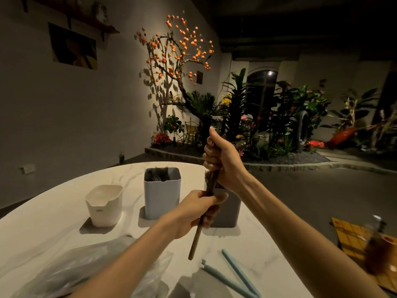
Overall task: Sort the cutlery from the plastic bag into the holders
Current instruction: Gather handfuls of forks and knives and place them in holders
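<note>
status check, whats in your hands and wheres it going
Left hand and right hand both grip brown chopsticks. Above grey holder. Nothing blocking.

I am counting three holders on the table: one white holder (104, 204) at left, one pale blue-grey holder (162, 193) in the middle, one grey holder (225, 208) at right. I am seeing two pale blue utensils (236, 274) lying near, one plastic bag (86, 269), and one bundle of dark wooden sticks (202, 222).
</note>
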`<state>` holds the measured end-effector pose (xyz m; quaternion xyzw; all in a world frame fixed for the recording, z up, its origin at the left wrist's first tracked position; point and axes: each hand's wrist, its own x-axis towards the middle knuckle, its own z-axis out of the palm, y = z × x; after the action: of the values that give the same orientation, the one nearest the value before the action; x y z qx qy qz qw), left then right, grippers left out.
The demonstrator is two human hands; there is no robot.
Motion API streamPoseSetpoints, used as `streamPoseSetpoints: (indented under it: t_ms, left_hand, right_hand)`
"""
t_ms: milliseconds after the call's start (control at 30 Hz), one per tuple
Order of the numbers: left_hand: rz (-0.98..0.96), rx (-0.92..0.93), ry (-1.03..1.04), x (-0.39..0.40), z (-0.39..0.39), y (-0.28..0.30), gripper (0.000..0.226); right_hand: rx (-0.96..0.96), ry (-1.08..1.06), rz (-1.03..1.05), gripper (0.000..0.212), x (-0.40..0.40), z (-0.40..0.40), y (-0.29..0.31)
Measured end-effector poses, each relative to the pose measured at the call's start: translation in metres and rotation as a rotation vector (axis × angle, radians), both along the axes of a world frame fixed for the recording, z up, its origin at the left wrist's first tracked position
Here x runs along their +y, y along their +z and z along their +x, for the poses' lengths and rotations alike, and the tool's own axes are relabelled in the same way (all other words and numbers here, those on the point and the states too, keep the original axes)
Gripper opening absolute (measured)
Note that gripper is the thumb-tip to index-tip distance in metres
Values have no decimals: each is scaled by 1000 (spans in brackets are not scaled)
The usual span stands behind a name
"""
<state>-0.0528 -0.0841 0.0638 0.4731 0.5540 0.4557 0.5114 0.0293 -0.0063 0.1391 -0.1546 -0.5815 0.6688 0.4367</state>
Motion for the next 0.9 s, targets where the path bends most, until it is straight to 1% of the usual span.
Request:
streamPoseSetpoints:
  t_ms: [67,100,167,233,333,433,467,533,567,600,700,767,833,900]
  left_hand:
    - [-18,-43,12,10,14,4,46]
    - [-13,-66,33,16,20,5,49]
    - [1,-101,71,25,24,1,52]
    - [1,-121,92,30,23,-5,51]
    - [-8,-102,109,34,20,-11,40]
    - [16,-28,100,29,14,-17,17]
    - [26,-21,86,27,10,-19,13]
    - [47,-19,71,24,-2,-25,13]
    - [56,-31,83,23,-8,-28,14]
    - [66,-59,105,23,-14,-29,17]
    - [100,-204,185,23,-23,-25,35]
    - [112,-263,209,24,-21,-17,40]
    - [117,-317,211,26,-17,-9,41]
    - [108,-379,188,24,-13,-1,38]
  right_hand:
    - [24,-36,6,45,7,4,7]
    - [21,-50,20,46,11,6,8]
    - [-9,-69,55,48,15,7,5]
    - [-28,-70,47,48,18,7,-3]
    - [17,-36,-66,46,21,4,-17]
    - [100,-87,-82,49,30,5,-20]
    - [147,-110,-91,50,34,7,-18]
    - [213,-139,-101,51,41,15,-12]
    - [216,-145,-90,51,44,19,-9]
    - [199,-142,-74,49,46,23,-8]
    - [78,-87,-57,33,47,28,-15]
    - [-76,-54,-26,38,42,27,-25]
    - [-270,-49,73,41,31,22,-36]
    - [-433,-67,177,39,20,14,-44]
